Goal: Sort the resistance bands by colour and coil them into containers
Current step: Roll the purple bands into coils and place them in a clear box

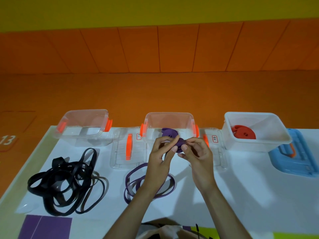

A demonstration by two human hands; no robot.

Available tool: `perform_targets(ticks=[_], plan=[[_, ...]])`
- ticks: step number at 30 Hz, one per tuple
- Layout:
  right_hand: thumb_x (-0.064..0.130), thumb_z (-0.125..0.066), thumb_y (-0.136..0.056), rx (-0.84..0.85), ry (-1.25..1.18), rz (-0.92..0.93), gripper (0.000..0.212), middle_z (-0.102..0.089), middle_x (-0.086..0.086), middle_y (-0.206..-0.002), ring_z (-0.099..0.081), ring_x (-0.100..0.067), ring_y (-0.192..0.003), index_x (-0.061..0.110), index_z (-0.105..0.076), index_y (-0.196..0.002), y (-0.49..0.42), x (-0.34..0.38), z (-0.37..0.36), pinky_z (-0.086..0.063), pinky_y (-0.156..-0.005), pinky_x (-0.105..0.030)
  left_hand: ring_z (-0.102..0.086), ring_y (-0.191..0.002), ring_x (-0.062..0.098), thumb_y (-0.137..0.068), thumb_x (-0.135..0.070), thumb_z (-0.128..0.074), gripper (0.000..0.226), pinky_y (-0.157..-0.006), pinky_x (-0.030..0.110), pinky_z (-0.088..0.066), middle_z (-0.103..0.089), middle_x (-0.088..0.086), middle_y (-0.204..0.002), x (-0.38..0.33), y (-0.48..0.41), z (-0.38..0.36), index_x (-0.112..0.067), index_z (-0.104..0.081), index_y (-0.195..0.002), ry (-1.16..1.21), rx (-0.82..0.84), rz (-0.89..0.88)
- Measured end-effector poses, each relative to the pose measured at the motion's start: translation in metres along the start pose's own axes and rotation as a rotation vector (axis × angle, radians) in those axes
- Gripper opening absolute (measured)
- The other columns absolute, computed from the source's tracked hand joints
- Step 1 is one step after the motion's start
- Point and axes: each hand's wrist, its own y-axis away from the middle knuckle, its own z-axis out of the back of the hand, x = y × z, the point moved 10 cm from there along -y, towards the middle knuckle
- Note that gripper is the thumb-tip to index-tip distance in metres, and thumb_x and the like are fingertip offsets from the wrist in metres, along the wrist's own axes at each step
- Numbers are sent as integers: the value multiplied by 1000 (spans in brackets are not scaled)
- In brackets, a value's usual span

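My left hand (160, 156) and my right hand (196, 152) both pinch a partly coiled purple band (180, 143) just in front of the middle clear container (170, 118). A coiled purple band (168, 132) lies inside that container. Loose purple bands (136, 181) lie on the table under my left forearm. A tangle of black bands (65, 181) lies at the left, in front of an empty clear container (84, 116). A white container (253, 131) at the right holds coiled red bands (243, 133).
Clear lids with orange handles lie flat: one (126, 152) between the left and middle containers, another (215, 149) right of the middle one. A blue lid (296, 157) lies at the far right. The white table's edge (25, 163) runs diagonally on the left.
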Motion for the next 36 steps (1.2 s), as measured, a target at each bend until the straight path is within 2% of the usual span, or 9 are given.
perform_targets(ticks=[4, 10, 14, 17, 22, 26, 31, 33, 36], plan=[[35, -86, -89, 79, 18, 17, 35, -75, -12, -117, -74, -34, -110, 17, -71, -115, 0, 2, -3, -66, -84, -44, -63, -122, 15, -106, -20, -63, 35, -96, 18, -50, -66, -12, -124, -6, -6, 2, -43, -73, -130, 80, 13, 24], [32, -90, -84, 51, 50, 15, 29, -75, -8, -110, -75, -36, -106, 17, -72, -99, -1, 7, 3, -66, -79, -46, -75, -105, 20, -94, -13, -79, 23, -90, 25, -58, -79, -5, -105, 0, -4, 13, -34, -78, -102, 177, -86, 44], [34, -84, -90, 60, 42, 20, 35, -74, -4, -118, -75, -31, -111, 20, -71, -120, -1, 7, 1, -66, -82, -44, -73, -111, 21, -89, -13, -83, 29, -93, 24, -58, -77, -5, -113, -3, -4, 11, -29, -79, -113, 164, -31, 25], [33, -85, -91, 115, 28, -6, 32, -74, -9, -120, -75, -35, -110, 16, -70, -114, 0, 4, -5, -66, -83, -47, -71, -112, 18, -89, -19, -80, 29, -94, 24, -57, -77, -9, -114, -7, -9, 16, -32, -79, -115, 132, 7, 23], [23, -84, -89, 68, 169, 68, 11, -77, -6, -110, -75, -28, -104, 27, -74, -90, -6, 14, -3, -61, -74, -30, -71, -114, 18, -91, -14, -83, 30, -96, 27, -57, -77, -10, -115, -7, -8, 22, -32, -76, -114, 108, -26, 44], [12, -85, -89, 109, 142, 52, 17, -77, -8, -109, -75, -29, -103, 16, -72, -98, -3, 7, -7, -65, -81, -39, -74, -110, 22, -90, -9, -83, 31, -89, 23, -58, -78, -3, -111, -10, -7, 28, -36, -74, -101, 213, -88, 21], [21, -86, -87, 146, 155, 41, 28, -77, -1, -116, -75, -26, -108, 26, -74, -112, 0, 6, -14, -60, -88, -28, -72, -111, 19, -90, -7, -81, 22, -90, 22, -57, -76, -8, -110, -8, -7, 31, -27, -80, -100, 134, -153, -11], [23, -88, -85, 165, 152, 17, 24, -78, -4, -114, -75, -26, -109, 25, -74, -104, 0, 1, -17, -60, -91, -32, -72, -110, 18, -91, -7, -80, 20, -93, 24, -56, -77, -9, -109, -5, -6, 34, -25, -81, -101, 101, -152, -8], [12, -87, -86, 123, 160, 20, 18, -78, -11, -106, -75, -32, -106, 19, -74, -94, -3, -1, -14, -62, -93, -55, -72, -114, 17, -93, -10, -78, 20, -96, 24, -56, -78, -9, -111, -3, 0, 33, -24, -81, -107, 62, -137, -2]])
